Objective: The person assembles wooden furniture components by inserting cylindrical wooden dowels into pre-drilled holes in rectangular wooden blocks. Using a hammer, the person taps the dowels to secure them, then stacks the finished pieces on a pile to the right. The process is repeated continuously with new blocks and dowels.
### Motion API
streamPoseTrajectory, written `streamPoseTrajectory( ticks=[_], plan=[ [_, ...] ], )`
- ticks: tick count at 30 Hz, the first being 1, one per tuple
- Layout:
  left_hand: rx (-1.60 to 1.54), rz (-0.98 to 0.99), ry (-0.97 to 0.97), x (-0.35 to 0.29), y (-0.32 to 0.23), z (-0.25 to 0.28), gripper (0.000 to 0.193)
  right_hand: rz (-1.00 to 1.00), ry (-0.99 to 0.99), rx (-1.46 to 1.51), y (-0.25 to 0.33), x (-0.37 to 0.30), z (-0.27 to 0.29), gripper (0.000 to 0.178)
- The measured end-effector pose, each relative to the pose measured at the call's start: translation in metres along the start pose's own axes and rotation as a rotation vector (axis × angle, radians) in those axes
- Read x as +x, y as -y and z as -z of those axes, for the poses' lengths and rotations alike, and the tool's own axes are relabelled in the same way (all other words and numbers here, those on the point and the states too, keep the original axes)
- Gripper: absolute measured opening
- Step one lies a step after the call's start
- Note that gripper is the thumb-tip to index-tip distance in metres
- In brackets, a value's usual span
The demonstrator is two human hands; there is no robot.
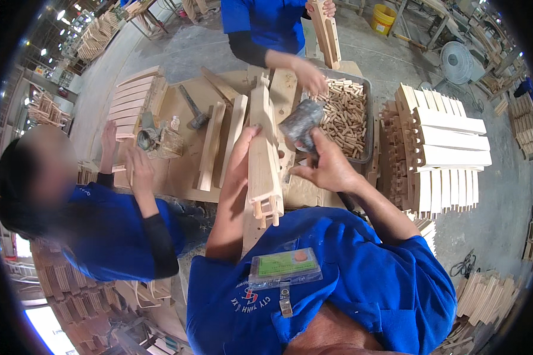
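My left hand (241, 155) is closed around a long pale wooden part (263, 163), held upright over the worktable. Short dowels (269, 212) stick out of its near end. My right hand (331, 163) grips a hammer, its grey head (302, 121) smeared by motion just right of the wooden part. Behind the hammer, a plastic bin (370, 121) holds many wooden dowels (346, 112). A co-worker's hand (310, 77) reaches into the bin's left side. Two wooden bars (211, 148) lie on the table left of my left hand.
Another hammer (199, 120) lies on the table (180, 103) near a glue-stained container (151, 139). At left, a second co-worker's hands (139, 168) are raised by the table edge. Stacked wooden parts (450, 148) stand at right, with a fan (457, 62) beyond.
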State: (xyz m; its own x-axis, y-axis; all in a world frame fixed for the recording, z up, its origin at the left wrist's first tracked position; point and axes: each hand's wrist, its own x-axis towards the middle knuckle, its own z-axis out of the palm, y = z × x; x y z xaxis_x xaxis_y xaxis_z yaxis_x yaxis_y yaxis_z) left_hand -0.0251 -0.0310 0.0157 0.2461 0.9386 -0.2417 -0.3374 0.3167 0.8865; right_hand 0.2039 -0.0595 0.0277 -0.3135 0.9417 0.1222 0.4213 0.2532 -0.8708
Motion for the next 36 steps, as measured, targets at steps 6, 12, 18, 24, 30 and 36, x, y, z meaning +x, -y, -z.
streamPoseTrajectory(
  ticks=[6, 12, 18, 24, 30, 36],
  plan=[
    [0.111, -0.22, 0.121, -0.027, 0.021, 0.023, 0.057, 0.171, 0.232, 0.187, -0.002, 0.014, -0.025, 0.074],
    [0.006, 0.012, 0.103, -0.026, 0.061, 0.085, 0.06, 0.299, 0.28, 0.184, -0.013, 0.021, -0.046, 0.081],
    [-0.752, 0.427, 0.353, -0.015, 0.029, 0.069, 0.067, 0.094, 0.251, 0.33, -0.038, 0.038, -0.048, 0.085],
    [0.712, 0.015, 0.1, -0.002, 0.014, 0.083, 0.096, 0.22, 0.005, 0.349, -0.056, 0.077, -0.038, 0.1],
    [0.323, -0.622, 0.022, 0.024, -0.017, -0.012, 0.113, 0.136, 0.04, 0.489, -0.052, 0.085, -0.044, 0.09],
    [0.273, -0.813, -0.282, 0.048, -0.006, 0.004, 0.084, 0.115, -0.03, 0.233, 0.006, 0.086, -0.003, 0.028]
  ],
)
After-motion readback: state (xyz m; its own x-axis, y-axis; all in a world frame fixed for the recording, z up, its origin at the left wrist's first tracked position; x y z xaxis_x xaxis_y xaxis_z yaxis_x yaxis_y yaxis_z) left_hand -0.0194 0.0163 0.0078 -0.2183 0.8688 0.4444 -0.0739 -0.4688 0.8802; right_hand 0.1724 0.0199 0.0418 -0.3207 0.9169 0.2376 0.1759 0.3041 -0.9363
